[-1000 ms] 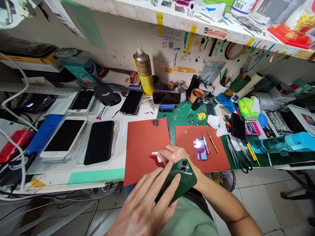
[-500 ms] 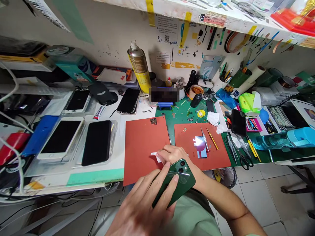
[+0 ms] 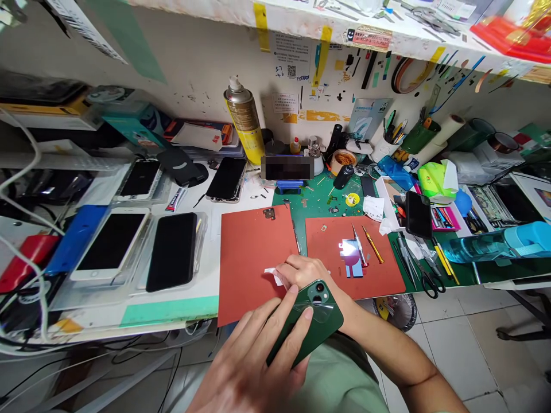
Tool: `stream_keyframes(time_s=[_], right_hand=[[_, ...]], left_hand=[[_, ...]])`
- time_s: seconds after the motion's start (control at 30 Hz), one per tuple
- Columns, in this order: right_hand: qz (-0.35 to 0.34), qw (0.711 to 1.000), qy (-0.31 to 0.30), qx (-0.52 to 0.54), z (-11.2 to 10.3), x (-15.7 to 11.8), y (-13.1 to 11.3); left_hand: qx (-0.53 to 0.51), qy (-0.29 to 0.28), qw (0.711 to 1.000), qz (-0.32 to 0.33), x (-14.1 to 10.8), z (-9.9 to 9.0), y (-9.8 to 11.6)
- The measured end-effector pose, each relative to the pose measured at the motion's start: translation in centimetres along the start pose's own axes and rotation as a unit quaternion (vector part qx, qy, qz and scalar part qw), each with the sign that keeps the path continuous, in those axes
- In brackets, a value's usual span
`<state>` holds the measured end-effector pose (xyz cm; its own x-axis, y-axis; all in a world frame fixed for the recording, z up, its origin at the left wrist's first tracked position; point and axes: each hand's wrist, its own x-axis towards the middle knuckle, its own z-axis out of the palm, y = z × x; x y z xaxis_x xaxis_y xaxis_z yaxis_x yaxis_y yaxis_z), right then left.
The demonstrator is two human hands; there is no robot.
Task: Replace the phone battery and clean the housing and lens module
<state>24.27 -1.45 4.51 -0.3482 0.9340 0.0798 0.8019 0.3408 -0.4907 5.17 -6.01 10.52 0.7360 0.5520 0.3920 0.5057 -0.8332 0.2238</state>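
A dark green smartphone [image 3: 322, 330] is tilted in front of my body, its back with the camera bump facing up. My left hand [image 3: 258, 350] grips it, with fingers laid across the back and the thumb side hidden underneath. A clear film with a glossy crease lies on the phone's back near the cameras. Just beyond the phone, my right hand [image 3: 303, 271] is closed on a white tissue [image 3: 272, 275], which sticks out to the left over the red-brown mat [image 3: 245, 246]. The right fingertips are mostly hidden.
A second mat [image 3: 387, 269] carries screwdrivers [image 3: 372, 243] and a shiny film piece [image 3: 352, 258]. Phones [image 3: 171, 252] lie at left. A spray can [image 3: 245, 123] stands at the back. Scissors [image 3: 431, 282] and a blue bottle [image 3: 486, 246] are at right, near the bench edge.
The view has shifted very slightly. Both hands, the phone and the tissue keep nearly the same positions.
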Motion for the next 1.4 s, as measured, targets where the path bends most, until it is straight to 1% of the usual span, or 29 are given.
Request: stream_keyframes(time_s=[0.1,0.2,0.43,0.57,0.6,0.67,0.8,0.83,0.87,0.93,1.0,1.13,1.27,1.4], right_hand=[[-0.007,1.000,0.004,-0.016,0.9,0.3,0.5],[-0.012,1.000,0.012,-0.025,1.2,0.3,0.6],[-0.014,0.999,0.027,-0.018,0.3,0.4,0.0],[-0.014,0.998,0.066,0.013,-0.5,0.0,0.1],[-0.010,0.996,0.080,0.024,-0.9,-0.4,0.4],[0.007,0.992,0.116,0.046,-2.2,-1.4,1.1],[0.067,0.970,0.220,0.077,-6.4,-4.5,2.2],[0.062,0.964,0.233,0.111,-7.5,-5.3,2.0],[0.041,0.963,0.228,0.134,-8.4,-5.9,1.8],[-0.008,0.969,0.196,0.152,-9.7,-6.8,0.9],[-0.041,0.977,0.165,0.126,-10.2,-7.0,0.0],[-0.056,0.985,0.149,0.063,-9.6,-6.7,-0.6],[-0.066,0.988,0.136,0.039,-9.3,-6.9,-0.5],[-0.080,0.987,0.138,0.029,-9.3,-7.5,-0.8]], left_hand=[[0.016,-0.003,1.000,0.004,0.2,-0.2,0.0],[0.025,-0.005,1.000,0.005,0.3,-0.3,0.1],[0.015,-0.011,1.000,0.008,0.2,-0.3,-0.1],[0.017,0.001,0.999,0.047,0.1,-0.3,-0.8],[0.017,0.005,0.999,0.050,0.0,-0.4,-0.9],[0.013,-0.003,0.999,0.036,-0.3,-0.7,-1.1],[0.005,-0.044,0.999,-0.015,-0.8,-1.5,-1.0],[0.002,-0.047,0.999,-0.019,-0.9,-1.7,-1.0],[-0.002,-0.048,0.999,-0.020,-0.9,-1.7,-1.0],[-0.010,-0.049,0.999,-0.017,-0.9,-1.8,-1.1],[-0.015,-0.050,0.999,-0.013,-0.9,-1.7,-1.1],[-0.014,-0.032,0.999,-0.009,-0.8,-1.7,-0.9],[-0.011,-0.039,0.999,-0.008,-0.7,-1.8,-0.8],[-0.005,-0.035,0.999,-0.007,-0.6,-1.8,-0.8]])
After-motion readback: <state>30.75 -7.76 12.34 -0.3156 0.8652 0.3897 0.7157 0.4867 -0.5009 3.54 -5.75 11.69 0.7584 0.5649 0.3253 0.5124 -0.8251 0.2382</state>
